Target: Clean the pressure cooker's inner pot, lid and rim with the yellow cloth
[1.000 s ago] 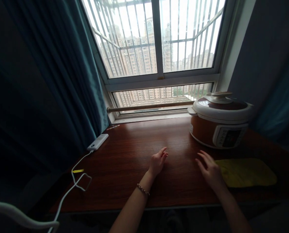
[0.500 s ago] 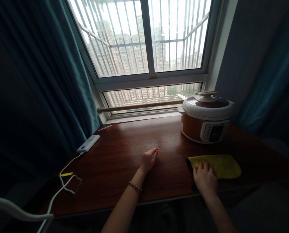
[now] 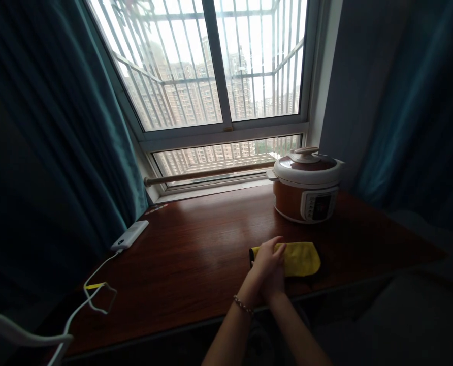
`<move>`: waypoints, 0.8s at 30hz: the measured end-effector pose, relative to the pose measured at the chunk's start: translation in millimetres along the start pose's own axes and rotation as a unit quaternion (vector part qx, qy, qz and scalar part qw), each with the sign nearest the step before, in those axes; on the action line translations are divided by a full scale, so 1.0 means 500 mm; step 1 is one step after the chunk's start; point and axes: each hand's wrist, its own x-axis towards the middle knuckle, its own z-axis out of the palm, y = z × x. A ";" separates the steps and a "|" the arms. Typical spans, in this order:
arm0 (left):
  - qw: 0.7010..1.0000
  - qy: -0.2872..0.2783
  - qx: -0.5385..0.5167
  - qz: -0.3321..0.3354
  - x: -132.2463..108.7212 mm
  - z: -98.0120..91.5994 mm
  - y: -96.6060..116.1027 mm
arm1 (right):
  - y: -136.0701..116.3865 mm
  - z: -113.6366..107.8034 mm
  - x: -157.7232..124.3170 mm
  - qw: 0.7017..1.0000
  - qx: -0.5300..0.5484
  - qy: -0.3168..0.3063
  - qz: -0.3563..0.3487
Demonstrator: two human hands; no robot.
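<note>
A yellow cloth (image 3: 302, 258) with a dark edge at its left end lies flat near the front of the brown wooden table (image 3: 196, 254). My left hand (image 3: 266, 260), with a beaded bracelet at the wrist, crosses over my right hand at the cloth's left part. Its visible fingers are stretched out and slightly apart. Beneath it, my right hand (image 3: 274, 284) rests at the cloth; its fingers are hidden by the left hand and cannot be made out.
An electric cooker (image 3: 306, 188) with a white lid stands at the back right. On the left lie a white power bank (image 3: 130, 236) and its white cable (image 3: 74, 315) with a yellow tag (image 3: 94, 286). A barred window (image 3: 211, 76) and blue curtains (image 3: 108, 127) border the table.
My left hand has moved right, onto my right hand. The cloth and my right hand have shifted left relative to the cooker. The whole view has also turned slightly.
</note>
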 end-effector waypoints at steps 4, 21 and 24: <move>0.999 -0.047 -0.013 -0.016 -0.013 0.014 -0.022 | 0.053 -0.038 -0.021 0.999 0.036 -0.009 0.027; 0.968 -0.119 0.222 0.012 -0.098 0.003 0.009 | 0.256 -0.098 -0.096 0.993 -0.032 0.034 -0.106; 0.965 -0.127 0.229 0.006 -0.119 -0.027 -0.001 | 0.249 -0.091 -0.116 0.989 -0.027 0.061 -0.135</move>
